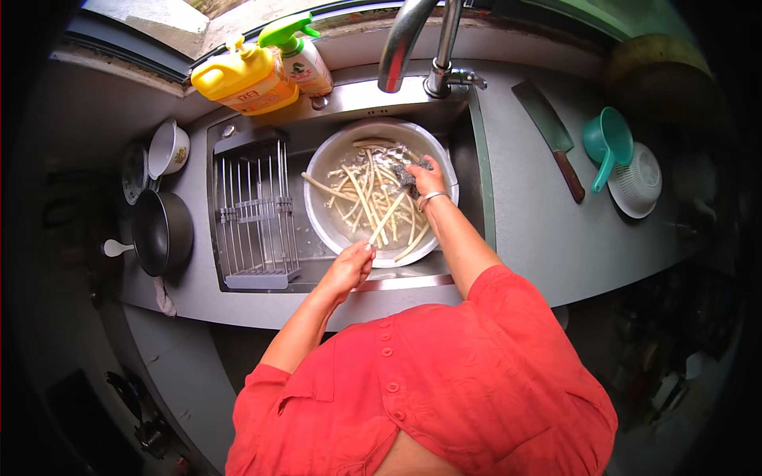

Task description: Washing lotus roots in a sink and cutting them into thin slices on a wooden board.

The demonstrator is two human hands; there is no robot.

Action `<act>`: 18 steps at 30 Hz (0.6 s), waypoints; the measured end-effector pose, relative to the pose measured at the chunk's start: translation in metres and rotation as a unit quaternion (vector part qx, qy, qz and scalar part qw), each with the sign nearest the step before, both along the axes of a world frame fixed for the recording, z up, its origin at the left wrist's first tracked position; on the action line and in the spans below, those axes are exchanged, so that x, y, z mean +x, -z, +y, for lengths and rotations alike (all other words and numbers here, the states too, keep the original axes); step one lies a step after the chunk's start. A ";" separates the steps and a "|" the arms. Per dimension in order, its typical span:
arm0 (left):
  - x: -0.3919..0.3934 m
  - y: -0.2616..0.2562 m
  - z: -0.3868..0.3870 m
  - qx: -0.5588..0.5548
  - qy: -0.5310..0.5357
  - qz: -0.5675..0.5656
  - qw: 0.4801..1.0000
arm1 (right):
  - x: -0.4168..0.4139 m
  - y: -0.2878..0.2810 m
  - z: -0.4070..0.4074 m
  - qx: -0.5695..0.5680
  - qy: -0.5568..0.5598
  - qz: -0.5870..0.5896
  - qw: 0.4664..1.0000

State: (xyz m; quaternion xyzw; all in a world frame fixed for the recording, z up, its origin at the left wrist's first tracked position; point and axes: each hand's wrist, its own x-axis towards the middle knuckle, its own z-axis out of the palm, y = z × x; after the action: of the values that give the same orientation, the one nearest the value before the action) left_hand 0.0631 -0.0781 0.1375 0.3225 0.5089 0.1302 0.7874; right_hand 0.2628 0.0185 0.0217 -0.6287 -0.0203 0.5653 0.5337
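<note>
A round metal basin (321,221) stands in the stainless steel sink, holding water and many long, pale root-like stalks (358,193). At the basin's near rim, my left hand (352,265) pinches the lower end of one pale stalk (390,218), which slants up to the right over the basin. My right hand (430,178), with a bracelet on the wrist, grips a grey steel-wool scouring pad (411,177) at the basin's right side, close to that stalk's upper end. Whether the pad touches the stalk I cannot tell.
A grey drying rack (259,208) spans the sink's left part. The faucet (438,80) rises behind the basin, near a yellow detergent jug (244,80) and spray bottle (305,65). Right lie a cleaver (545,119), green dipper (607,137) and white colander (640,184); left, a dark pot (161,232).
</note>
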 end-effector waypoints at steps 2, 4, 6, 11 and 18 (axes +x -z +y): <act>-0.014 -0.013 0.000 -0.053 -0.032 -0.049 0.997 | 0.014 0.034 0.011 0.026 0.058 -0.062 0.996; -0.034 -0.016 0.000 -0.115 -0.107 -0.137 0.978 | 0.029 0.016 0.017 0.016 0.086 -0.052 0.995; -0.038 -0.007 0.004 -0.114 -0.145 -0.155 0.971 | 0.039 -0.013 0.012 0.006 0.046 -0.009 0.999; -0.005 0.040 0.020 -0.070 -0.146 -0.129 0.978 | -0.028 -0.030 -0.035 0.057 -0.119 0.154 0.979; 0.017 0.030 0.015 -0.025 -0.019 -0.026 0.999 | -0.047 -0.019 -0.030 0.034 -0.059 0.104 0.992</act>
State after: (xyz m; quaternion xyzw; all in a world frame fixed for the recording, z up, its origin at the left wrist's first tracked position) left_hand 0.0798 -0.0633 0.1077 0.2898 0.4976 0.1402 0.8054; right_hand 0.2161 -0.0110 0.0404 -0.5455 -0.0214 0.6570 0.5199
